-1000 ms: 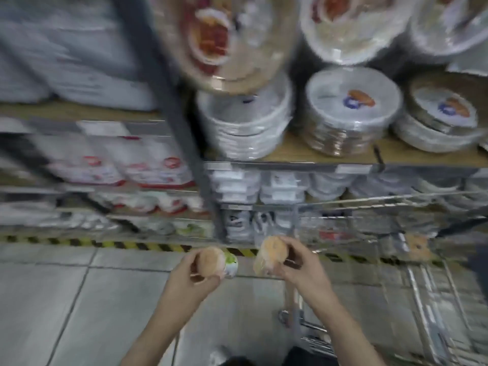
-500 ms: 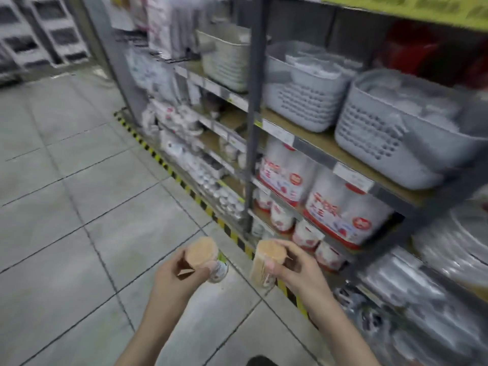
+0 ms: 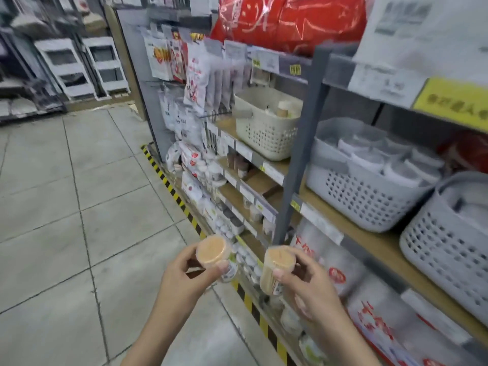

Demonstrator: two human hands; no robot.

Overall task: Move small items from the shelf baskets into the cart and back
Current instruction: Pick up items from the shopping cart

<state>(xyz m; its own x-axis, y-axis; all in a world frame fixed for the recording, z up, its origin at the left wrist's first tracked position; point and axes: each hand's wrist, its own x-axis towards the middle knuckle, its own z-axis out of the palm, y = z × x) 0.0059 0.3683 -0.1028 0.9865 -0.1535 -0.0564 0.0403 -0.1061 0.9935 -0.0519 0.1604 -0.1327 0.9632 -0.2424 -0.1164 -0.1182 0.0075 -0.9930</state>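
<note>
Head camera, looking forward and down along a shop aisle. A person's two bare forearms reach out over a grey tiled floor (image 3: 79, 207). The left hand (image 3: 182, 281) has its fingers and thumb curled round a small clear jar (image 3: 215, 256) with a tan round top, tilted toward the camera. The right hand (image 3: 309, 283) pinches a second jar of toothpicks (image 3: 276, 270) between thumb and fingers, held nearly upright. The two jars sit near each other, not touching, in the air in front of the shelving (image 3: 298, 159), below basket level. On the wooden shelf to the right stand a cream basket (image 3: 264, 136) holding small containers, then a grey basket (image 3: 364, 191), then another grey basket (image 3: 446, 249) at the frame edge. Black-and-yellow tape (image 3: 169, 186) runs along the shelf's foot.
</note>
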